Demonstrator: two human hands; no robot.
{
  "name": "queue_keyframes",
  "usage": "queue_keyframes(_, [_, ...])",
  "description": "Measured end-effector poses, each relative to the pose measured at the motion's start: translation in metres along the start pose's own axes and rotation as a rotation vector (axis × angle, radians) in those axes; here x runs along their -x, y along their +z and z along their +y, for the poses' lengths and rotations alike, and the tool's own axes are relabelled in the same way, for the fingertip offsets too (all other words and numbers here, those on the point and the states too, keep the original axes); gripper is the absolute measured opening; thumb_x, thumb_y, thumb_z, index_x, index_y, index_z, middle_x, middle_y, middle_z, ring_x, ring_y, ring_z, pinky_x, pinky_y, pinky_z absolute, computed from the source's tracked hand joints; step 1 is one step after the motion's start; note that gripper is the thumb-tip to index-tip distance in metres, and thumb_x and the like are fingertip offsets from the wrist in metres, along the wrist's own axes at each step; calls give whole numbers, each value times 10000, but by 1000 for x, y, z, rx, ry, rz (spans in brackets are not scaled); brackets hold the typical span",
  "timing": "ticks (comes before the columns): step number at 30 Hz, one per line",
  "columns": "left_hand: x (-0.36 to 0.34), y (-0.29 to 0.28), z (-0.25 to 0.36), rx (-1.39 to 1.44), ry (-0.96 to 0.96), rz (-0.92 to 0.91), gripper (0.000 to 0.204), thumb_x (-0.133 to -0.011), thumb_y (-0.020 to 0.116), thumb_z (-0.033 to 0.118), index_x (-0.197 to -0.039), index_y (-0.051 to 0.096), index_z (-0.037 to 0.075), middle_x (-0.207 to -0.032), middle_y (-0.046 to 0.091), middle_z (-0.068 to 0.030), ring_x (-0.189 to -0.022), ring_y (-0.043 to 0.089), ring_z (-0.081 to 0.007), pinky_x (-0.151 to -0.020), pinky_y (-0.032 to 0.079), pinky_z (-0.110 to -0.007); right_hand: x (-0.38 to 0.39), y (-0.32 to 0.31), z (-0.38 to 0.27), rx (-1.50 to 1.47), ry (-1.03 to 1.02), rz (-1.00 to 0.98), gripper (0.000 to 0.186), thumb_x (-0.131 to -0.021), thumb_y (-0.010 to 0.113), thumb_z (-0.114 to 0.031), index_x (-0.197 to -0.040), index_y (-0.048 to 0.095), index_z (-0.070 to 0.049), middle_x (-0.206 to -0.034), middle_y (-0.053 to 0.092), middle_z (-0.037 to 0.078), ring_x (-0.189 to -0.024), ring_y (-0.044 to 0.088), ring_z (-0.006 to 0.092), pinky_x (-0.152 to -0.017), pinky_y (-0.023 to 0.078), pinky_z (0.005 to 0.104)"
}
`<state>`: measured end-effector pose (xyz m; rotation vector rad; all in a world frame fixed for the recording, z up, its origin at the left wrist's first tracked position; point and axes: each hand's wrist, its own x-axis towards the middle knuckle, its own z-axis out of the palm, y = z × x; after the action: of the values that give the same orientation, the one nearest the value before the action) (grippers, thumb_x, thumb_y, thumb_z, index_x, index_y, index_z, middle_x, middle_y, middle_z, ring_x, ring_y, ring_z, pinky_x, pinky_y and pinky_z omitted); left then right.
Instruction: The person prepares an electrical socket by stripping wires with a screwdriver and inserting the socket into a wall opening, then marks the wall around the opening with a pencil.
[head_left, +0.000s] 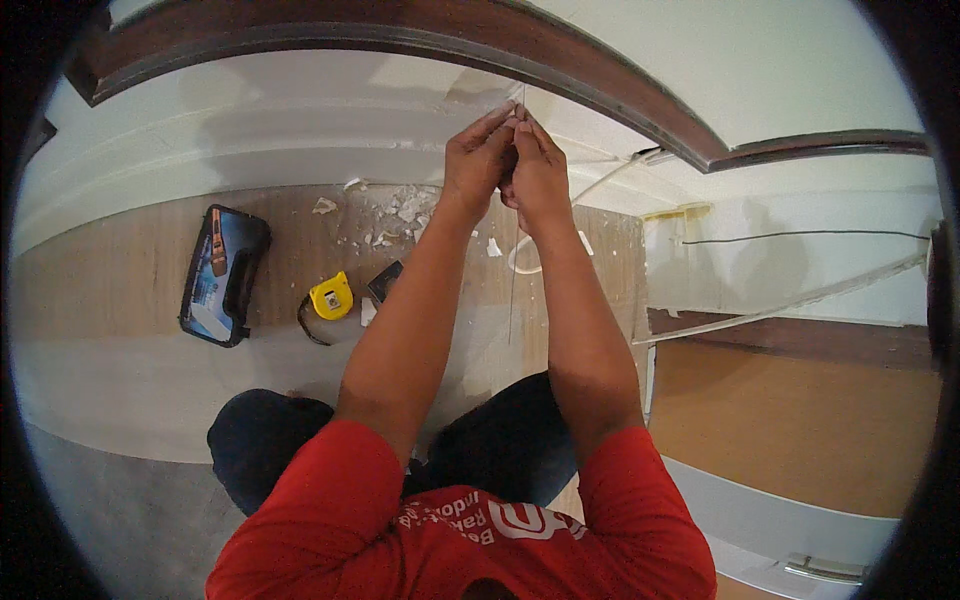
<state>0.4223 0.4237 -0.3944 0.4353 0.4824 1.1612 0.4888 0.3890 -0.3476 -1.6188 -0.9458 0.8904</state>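
My left hand (pixel 475 160) and my right hand (pixel 538 172) are raised together against the pale wall, just under a dark wooden trim (pixel 400 45). Their fingertips pinch close together on a thin wire (pixel 511 310), which runs up above them and dangles down past the worktop (pixel 130 290). Whatever else is between the fingers is hidden. Below my hands, a loop of white cable (pixel 523 264) lies beside white crumbled debris (pixel 410 208).
On the worktop are a black case (pixel 222 275), a yellow tape measure (pixel 331 297) and a dark object (pixel 384 280) partly behind my left forearm. At right, a white cable (pixel 780 305) slants across above an orange-brown panel (pixel 780 410). My knees rest below.
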Motion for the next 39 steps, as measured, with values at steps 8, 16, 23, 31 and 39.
queue_keyframes(8, [5, 4, -11, -168, 100, -49, 466, -921, 683, 292, -1283, 614, 7, -1031, 657, -79, -904, 605, -130, -803, 483, -259, -7, 0, -2, -357, 136, 0, 286, -1016, 498, -242, -1177, 614, -37, -893, 642, 63, -752, 610, 161, -637, 513, 298])
queue_keyframes(16, [14, 2, -17, -405, 315, -229, 604, -964, 601, 315, -1433, 447, -32, -1336, 556, -120, -1259, 477, -195, -1087, 344, -322, -14, -12, 18, -515, 80, -40, 338, -1008, 563, -256, -1217, 596, 8, -982, 633, 59, -867, 612, 161, -755, 528, 304])
queue_keyframes(23, [12, 1, -6, -324, 161, -259, 590, -951, 578, 268, -1426, 446, -56, -1375, 542, -145, -1274, 478, -207, -1097, 336, -333, -17, 6, 27, -547, 8, 50, 300, -1007, 553, -216, -1185, 610, 19, -962, 629, 42, -845, 603, 146, -748, 520, 293])
queue_keyframes(31, [9, -6, -2, -282, 156, -258, 697, -908, 630, 291, -1467, 392, -50, -1321, 576, -159, -1202, 527, -205, -1047, 393, -317, -13, 16, 22, -546, 31, 90, 250, -1000, 534, -167, -1147, 632, 9, -969, 625, 35, -862, 599, 141, -756, 512, 287])
queue_keyframes(39, [6, -6, -2, -301, 103, -277, 725, -904, 627, 326, -1465, 385, -65, -1385, 539, -184, -1269, 497, -231, -1074, 366, -315, -19, 19, 17, -593, 61, 117, 231, -1005, 532, -180, -1111, 636, -4, -960, 613, 31, -861, 588, 141, -763, 504, 290])
